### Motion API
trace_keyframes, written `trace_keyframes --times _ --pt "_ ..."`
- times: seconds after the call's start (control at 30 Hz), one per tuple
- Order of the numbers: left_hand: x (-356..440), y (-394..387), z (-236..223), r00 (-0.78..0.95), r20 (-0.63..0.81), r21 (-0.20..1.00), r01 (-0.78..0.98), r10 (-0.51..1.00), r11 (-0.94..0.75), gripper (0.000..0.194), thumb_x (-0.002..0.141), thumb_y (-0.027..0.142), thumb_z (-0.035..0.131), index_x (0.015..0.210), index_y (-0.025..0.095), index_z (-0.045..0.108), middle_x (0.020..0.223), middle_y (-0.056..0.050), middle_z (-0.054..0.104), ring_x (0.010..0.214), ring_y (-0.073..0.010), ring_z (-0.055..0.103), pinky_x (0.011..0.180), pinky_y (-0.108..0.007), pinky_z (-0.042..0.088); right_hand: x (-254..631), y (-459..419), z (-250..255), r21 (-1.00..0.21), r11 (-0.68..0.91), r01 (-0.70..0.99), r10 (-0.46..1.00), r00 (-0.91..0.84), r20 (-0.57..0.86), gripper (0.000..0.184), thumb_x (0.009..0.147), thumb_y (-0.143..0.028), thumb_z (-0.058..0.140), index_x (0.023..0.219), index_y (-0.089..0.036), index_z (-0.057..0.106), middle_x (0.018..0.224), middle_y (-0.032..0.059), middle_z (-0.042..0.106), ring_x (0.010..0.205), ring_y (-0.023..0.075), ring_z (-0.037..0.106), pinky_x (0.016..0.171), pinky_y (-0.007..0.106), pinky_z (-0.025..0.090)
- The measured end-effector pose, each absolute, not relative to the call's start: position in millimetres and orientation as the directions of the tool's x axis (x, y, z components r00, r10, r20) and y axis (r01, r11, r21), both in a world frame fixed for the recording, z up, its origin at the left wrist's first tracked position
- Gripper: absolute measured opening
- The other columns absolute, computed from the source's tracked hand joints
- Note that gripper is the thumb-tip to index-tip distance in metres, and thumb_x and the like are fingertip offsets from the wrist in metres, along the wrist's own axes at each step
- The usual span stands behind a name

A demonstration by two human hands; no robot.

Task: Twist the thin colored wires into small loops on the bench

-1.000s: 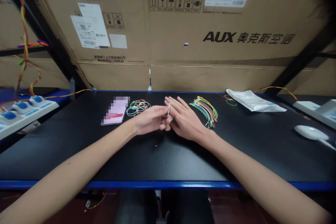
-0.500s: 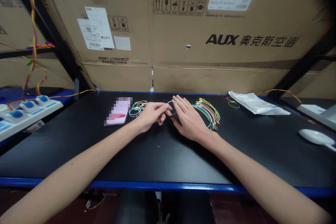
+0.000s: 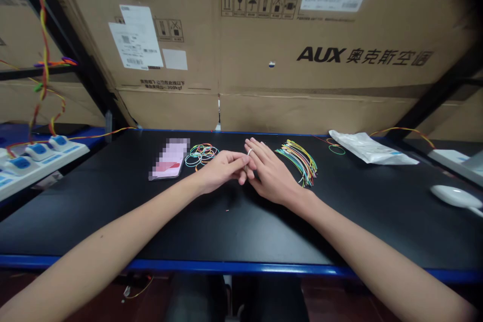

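Observation:
Over the middle of the black tabletop, my two hands meet. My left hand is closed, thumb and fingertips pinching a thin white wire. The wire curves up in a small loop against the index side of my right hand. That hand's fingers are long and pressed together with the wire at them; its thumb tucks below and its palm side is hidden. Left of my hands lie several coloured wire rings. To the right, beside my right hand, a fanned bundle of coloured wires lies curved.
A phone lies left of the rings. A power strip stands at far left, a white plastic bag at back right, a white mouse-like object at right. A tiny piece lies in front. Large cardboard boxes stand behind.
My left hand has moved slightly right, against my right hand. The white wire loop between them has drawn smaller and tighter against the right fingers.

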State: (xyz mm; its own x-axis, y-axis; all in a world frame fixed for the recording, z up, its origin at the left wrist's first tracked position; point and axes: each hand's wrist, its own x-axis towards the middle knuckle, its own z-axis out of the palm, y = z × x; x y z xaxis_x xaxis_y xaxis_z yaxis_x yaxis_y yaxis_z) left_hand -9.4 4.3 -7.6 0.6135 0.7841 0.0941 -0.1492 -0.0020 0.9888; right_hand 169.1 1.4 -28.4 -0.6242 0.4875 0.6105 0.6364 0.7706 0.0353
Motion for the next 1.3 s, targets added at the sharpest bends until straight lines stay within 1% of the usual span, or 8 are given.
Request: trace_keyframes --times 0.17,0.27,0.43,0.6,0.8,0.93,1.13,1.3 --pt "-7 6 -6 0.395 0.180 0.983 -0.047 0.901 -0.176 0.026 0.084 0.036 0.059 0.077 0.012 0.062 0.066 -0.003 0.064 0.046 -0.0054 0.051 0.045 -0.018 0.037 169 1 -26 0.042 0.741 0.671 0.503 -0.595 0.627 0.054 0.085 -0.017 0.044 0.136 0.000 0.038 0.144 0.0240 0.037 0.139 0.0295 0.027 0.112 0.052 0.031" --pt "-8 7 -6 0.331 0.168 0.986 -0.046 0.928 -0.162 0.024 0.084 0.036 0.060 0.079 0.013 0.062 0.067 -0.003 0.064 0.046 -0.0055 0.051 0.043 -0.018 0.034 170 -1 -22 0.054 0.735 0.676 0.495 -0.588 0.640 0.053 0.087 -0.017 0.043 0.137 -0.002 0.037 0.144 0.0221 0.038 0.139 0.0279 0.026 0.113 0.052 0.029" --pt "-9 6 -7 0.550 0.098 0.966 -0.253 0.829 0.054 0.026 0.086 0.037 0.059 0.086 0.012 0.065 0.074 -0.004 0.064 0.053 -0.0069 0.054 0.054 -0.022 0.042 173 1 -20 0.041 0.725 0.688 0.516 -0.581 0.630 0.056 0.082 -0.014 0.045 0.137 -0.002 0.038 0.145 0.0219 0.037 0.139 0.0286 0.027 0.113 0.052 0.030" --pt "-9 3 -7 0.649 0.086 0.975 -0.211 0.756 0.070 0.024 0.085 0.033 0.061 0.095 0.013 0.068 0.086 -0.007 0.067 0.062 -0.0081 0.058 0.063 -0.024 0.044 174 4 -23 0.047 0.732 0.679 0.523 -0.605 0.600 0.054 0.082 -0.016 0.045 0.134 -0.002 0.041 0.142 0.0221 0.040 0.139 0.0290 0.028 0.112 0.052 0.031" --pt "-10 8 -9 0.386 0.075 0.994 0.041 0.919 -0.099 0.022 0.082 0.033 0.062 0.087 0.012 0.068 0.082 -0.008 0.069 0.057 -0.0079 0.056 0.052 -0.021 0.041 173 3 -25 0.048 0.715 0.698 0.538 -0.593 0.599 0.049 0.086 -0.018 0.043 0.132 -0.002 0.043 0.140 0.0219 0.043 0.137 0.0289 0.032 0.112 0.051 0.032" --pt "-10 11 -9 0.228 0.097 0.991 0.065 0.969 -0.114 0.018 0.083 0.028 0.060 0.086 0.012 0.067 0.079 -0.006 0.067 0.052 -0.0062 0.052 0.048 -0.020 0.037 172 3 -25 0.042 0.747 0.664 0.513 -0.616 0.598 0.050 0.089 -0.021 0.043 0.135 -0.004 0.040 0.140 0.0204 0.045 0.137 0.0280 0.032 0.112 0.051 0.032" --pt "-8 4 -6 0.551 0.018 0.977 -0.188 0.835 0.103 0.023 0.082 0.034 0.064 0.090 0.013 0.067 0.078 -0.003 0.061 0.061 -0.0085 0.055 0.058 -0.024 0.041 175 6 -26 0.029 0.740 0.672 0.528 -0.607 0.593 0.052 0.083 -0.016 0.048 0.133 -0.003 0.043 0.139 0.0216 0.045 0.137 0.0287 0.033 0.111 0.051 0.033" --pt "-5 -2 -5 0.668 0.023 0.966 -0.206 0.744 0.155 0.024 0.081 0.037 0.065 0.087 0.013 0.065 0.070 0.001 0.053 0.058 -0.0073 0.049 0.059 -0.024 0.040 174 6 -28 0.012 0.788 0.616 0.494 -0.642 0.587 0.053 0.082 -0.017 0.048 0.133 -0.006 0.044 0.138 0.0204 0.047 0.137 0.0282 0.032 0.110 0.053 0.033"
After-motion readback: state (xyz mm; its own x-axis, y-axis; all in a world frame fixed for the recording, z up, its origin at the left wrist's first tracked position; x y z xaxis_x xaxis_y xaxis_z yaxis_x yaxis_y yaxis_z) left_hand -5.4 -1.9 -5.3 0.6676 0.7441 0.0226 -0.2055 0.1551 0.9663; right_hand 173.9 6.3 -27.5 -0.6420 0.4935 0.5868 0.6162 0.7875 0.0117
